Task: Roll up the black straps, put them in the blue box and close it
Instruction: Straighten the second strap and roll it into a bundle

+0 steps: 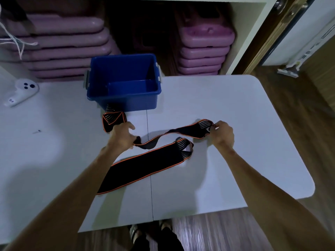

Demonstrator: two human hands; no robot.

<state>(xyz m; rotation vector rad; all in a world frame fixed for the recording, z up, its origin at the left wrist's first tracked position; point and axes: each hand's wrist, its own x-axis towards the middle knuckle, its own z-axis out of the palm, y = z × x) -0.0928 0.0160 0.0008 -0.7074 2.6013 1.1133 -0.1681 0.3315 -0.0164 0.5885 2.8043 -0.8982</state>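
Straps first, then: you've got one black strap (181,132) stretched between your hands, just off the white table (235,124) and twisted once near its middle. Your right hand (222,134) pinches the striped end, fingertips pressed together on the fabric. Your left hand (124,135) grips the other end, fingers curled round it, and the strap's tail seems to run on past that fist into a bunched fold (113,120) lying against the front of the blue box (125,100). Whether that fold belongs to this strap or to another one, you can't tell from here.

A second strap (143,167) lies flat on the table nearer you, untouched, its far end passing under your left forearm.

The box sits open at the back of the table, apparently nothing in it yet, and no lid is in sight.

So you're at the very start: straightening the first strap before rolling. Next, you need that twist out. Lay it flat, take one end, and roll tight so the coil holds. Keep both edges lined up as you go, or the roll will cone and spring loose on its way to the box.
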